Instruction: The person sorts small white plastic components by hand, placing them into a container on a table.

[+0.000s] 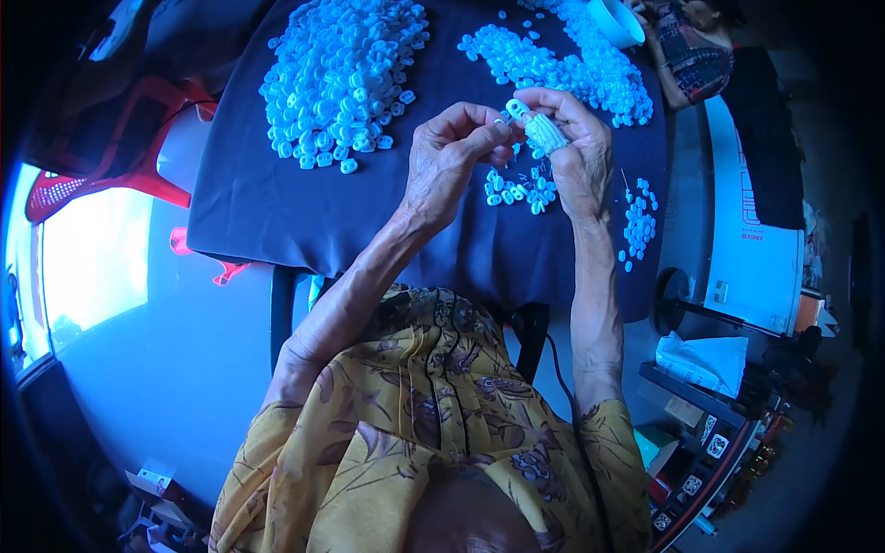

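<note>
Both hands are held up close together over the dark-covered table. My left hand [447, 152] has thumb and forefinger pinched on a tiny white piece [502, 120], mostly hidden by the fingertips. In my right hand [583, 152], the fingers are closed around a pale ribbed bundle [545, 135] whose exact kind I cannot make out. A small white oval piece with two holes [518, 108] shows at its upper end, by the thumb and forefinger. Below the hands lies a small cluster of similar white two-holed plastic pieces [521, 192].
A large heap of white pieces [336, 74] covers the table's far left. Another heap [553, 69] spreads at far right beside a white bowl [616, 23]. Loose pieces [639, 226] lie near the right edge. Another person [691, 55] sits at far right; a red chair [120, 152] stands left.
</note>
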Action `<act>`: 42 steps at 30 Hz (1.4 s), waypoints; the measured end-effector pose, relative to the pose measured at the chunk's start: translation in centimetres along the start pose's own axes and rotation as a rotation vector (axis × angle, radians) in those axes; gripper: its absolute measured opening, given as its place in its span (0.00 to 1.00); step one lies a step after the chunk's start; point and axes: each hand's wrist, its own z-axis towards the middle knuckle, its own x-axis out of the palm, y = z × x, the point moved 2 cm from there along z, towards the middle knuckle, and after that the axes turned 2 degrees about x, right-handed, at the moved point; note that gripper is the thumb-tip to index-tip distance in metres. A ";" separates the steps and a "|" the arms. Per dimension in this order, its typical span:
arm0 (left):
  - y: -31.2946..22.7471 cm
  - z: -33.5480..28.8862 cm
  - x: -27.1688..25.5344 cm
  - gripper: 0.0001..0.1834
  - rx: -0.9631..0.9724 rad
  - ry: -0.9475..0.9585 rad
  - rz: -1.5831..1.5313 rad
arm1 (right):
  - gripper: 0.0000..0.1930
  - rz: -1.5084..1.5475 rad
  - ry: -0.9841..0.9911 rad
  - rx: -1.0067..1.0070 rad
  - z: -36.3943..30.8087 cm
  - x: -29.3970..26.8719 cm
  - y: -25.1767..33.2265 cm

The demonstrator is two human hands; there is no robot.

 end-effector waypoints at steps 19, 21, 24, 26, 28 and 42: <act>0.1 0.0 -0.3 0.06 0.006 0.013 0.008 | 0.10 -0.044 0.015 -0.017 0.0 0.1 -0.4; 0.2 0.1 -0.4 0.06 -0.002 0.008 0.019 | 0.10 -0.041 0.012 -0.015 -0.1 0.1 -0.5; 0.3 0.2 -0.3 0.04 0.025 -0.013 -0.017 | 0.10 -0.064 0.017 -0.037 -0.1 0.1 -1.0; 0.2 0.1 -0.3 0.05 0.031 -0.003 -0.003 | 0.10 -0.067 0.020 -0.024 -0.1 0.1 -1.1; 0.2 0.2 -0.4 0.06 0.038 0.007 0.012 | 0.09 -0.064 0.016 -0.028 -0.1 0.0 -1.0; 0.4 0.0 -0.6 0.10 -0.007 -0.032 0.118 | 0.10 -0.139 0.044 -0.034 -0.5 0.0 -1.4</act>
